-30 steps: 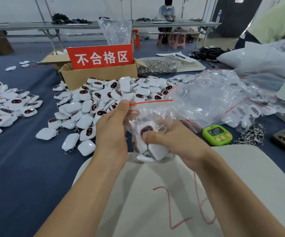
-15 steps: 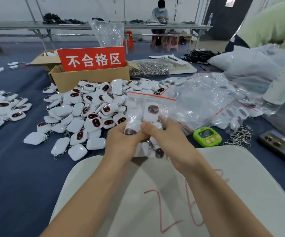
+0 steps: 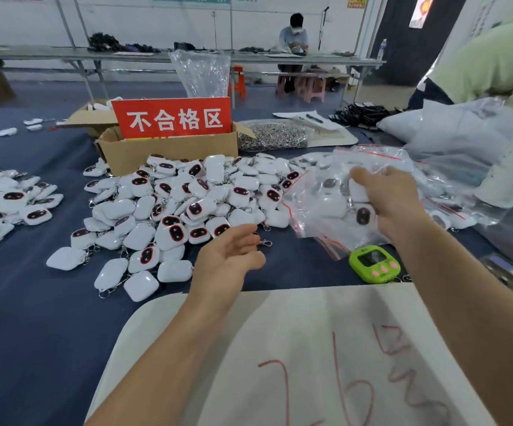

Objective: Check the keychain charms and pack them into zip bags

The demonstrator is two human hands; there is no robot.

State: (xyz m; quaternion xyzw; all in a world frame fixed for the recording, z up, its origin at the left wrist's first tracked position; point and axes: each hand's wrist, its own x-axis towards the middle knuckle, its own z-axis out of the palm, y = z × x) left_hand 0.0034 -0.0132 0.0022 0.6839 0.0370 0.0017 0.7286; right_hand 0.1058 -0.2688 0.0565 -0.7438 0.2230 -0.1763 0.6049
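Left hand: the left hand (image 3: 229, 256) hovers palm up at centre frame, fingers loosely spread and holding nothing, just below the near edge of the loose charms.
Right hand: the right hand (image 3: 392, 199) reaches to centre right with its thumb laid over a clear red-striped zip bag (image 3: 323, 207). The fingers are hidden under the plastic, and the hand appears to hold the bag from that side.
Bag contents: several white charms with dark oval faces show through the film. Whether the seal is closed is too blurred to tell.
Loose charms: a heap of white square keychain charms (image 3: 187, 204) with metal clips spreads over the dark blue table cover (image 3: 34, 318) at centre. A second heap (image 3: 0, 195) lies at the left edge.
Packed bags: a mound of filled clear bags (image 3: 445, 210) sits at right, just beyond the right hand.
Reject box: a brown cardboard box (image 3: 169, 153) stands behind the heap, fronted by a red sign with white Chinese characters (image 3: 172, 118). A crumpled clear plastic liner (image 3: 201, 72) rises behind the sign, and the box's contents are hidden.
Hardware: a clear packet of silvery metal rings (image 3: 272, 135) lies right of the box.
Timer: a lime-green digital timer with pink buttons (image 3: 373, 262) rests on the cover below the held bag.
Foreground: a white sheet with red handwritten numerals (image 3: 310, 348) fills the bottom.
Background: a seated person (image 3: 293, 35) works at a long table at top centre.
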